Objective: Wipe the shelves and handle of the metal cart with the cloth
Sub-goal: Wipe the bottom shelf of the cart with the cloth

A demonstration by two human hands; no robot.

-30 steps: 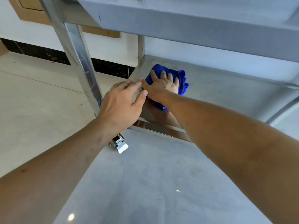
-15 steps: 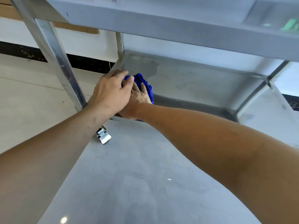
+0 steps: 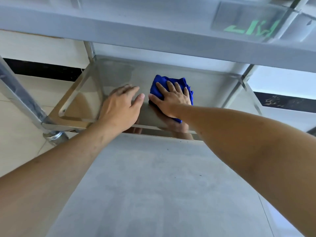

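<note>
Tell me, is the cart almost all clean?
Hard to tell. A smear on the bottom shelf near its far left corner suggests wiping there. Right now the right hand presses the blue cloth flat mid-shelf; the left hand rests beside it. This shelf's right side looks unwiped; no handle is in view.

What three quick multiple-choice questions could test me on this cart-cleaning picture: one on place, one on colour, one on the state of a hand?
1. Where is the cloth?
A. on the floor
B. on the lower shelf
C. draped over a cart leg

2. What colour is the cloth?
A. blue
B. white
C. yellow

3. What is the right hand doing?
A. hanging idle
B. pressing flat on the cloth
C. gripping a cart leg

Answers: 1 B, it lies on the steel shelf; 2 A, bright blue; 3 B, the fingers are spread on it, while the left hand is beside it.
</note>
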